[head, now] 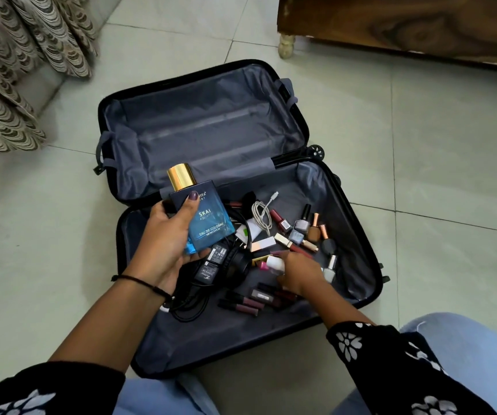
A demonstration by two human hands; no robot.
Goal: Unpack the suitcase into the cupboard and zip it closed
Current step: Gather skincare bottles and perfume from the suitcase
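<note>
Nearest: knees in light blue jeans (466, 348), and black sleeves with white flower embroidery (376, 354) on both forearms. A thin black thread band (142, 283) sits on the left wrist.

The left hand (163, 250) is raised above the near half of the case. Its grip is closed round a square blue glass cologne bottle (208, 220), thumb across the front face and fingers behind and under the base. The bottle tilts with its shiny gold cap (181, 176) pointing away.

The right hand (299, 272) is low inside the case, palm down. Its grip is curled on a small white bottle (275, 263) with a pink end, lying among the loose items.

The black hard-shell suitcase (374, 265) lies fully open on the pale tiled floor (46, 235), just ahead of the knees. The near half holds a scatter on grey lining:
- dark lip gloss tubes (241, 305) closest in
- black charger adapters with tangled black cable (211, 265), left of centre
- a coiled white cable (260, 215) further back
- nail polish bottles (301, 223) to the right

The far half of grey lining (205, 121) holds nothing visible.

Beyond: beige scallop-patterned fabric (16, 70) hangs far left, and a dark wooden furniture piece (406, 25) on a pale turned foot stands far right
</note>
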